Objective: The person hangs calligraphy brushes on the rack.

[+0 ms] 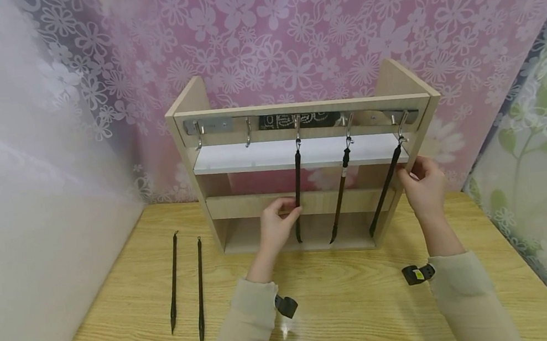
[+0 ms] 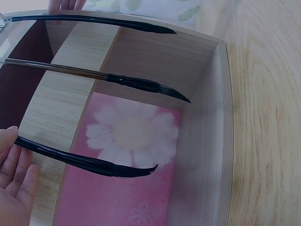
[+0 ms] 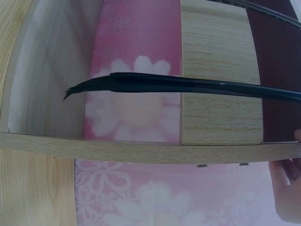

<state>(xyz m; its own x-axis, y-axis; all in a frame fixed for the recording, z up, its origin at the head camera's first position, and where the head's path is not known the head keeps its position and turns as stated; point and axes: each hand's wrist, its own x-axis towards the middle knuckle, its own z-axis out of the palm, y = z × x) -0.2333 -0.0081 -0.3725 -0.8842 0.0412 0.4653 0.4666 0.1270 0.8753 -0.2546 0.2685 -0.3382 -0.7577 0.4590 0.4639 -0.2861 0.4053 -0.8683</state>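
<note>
A dark calligraphy brush (image 1: 297, 176) hangs by its loop from the middle hook of a small wooden rack (image 1: 351, 198). My left hand (image 1: 275, 227) pinches its handle between thumb and fingers, and its curved black tip (image 2: 134, 171) points down. To the right hang a brown-handled brush (image 1: 339, 200) and another dark brush (image 1: 386, 189), each on its own hook. My right hand (image 1: 426, 190) grips the rack's right side panel (image 3: 141, 153), with the thumb at its front edge and fingers on the outer face.
Two more brushes (image 1: 174, 283) lie side by side on the wood-grain table (image 1: 348, 307), left of the rack. The two left hooks (image 1: 248, 132) carry nothing. A white shelf (image 1: 252, 157) sits behind the hooks. Flowered cloth (image 1: 289, 35) covers the wall behind.
</note>
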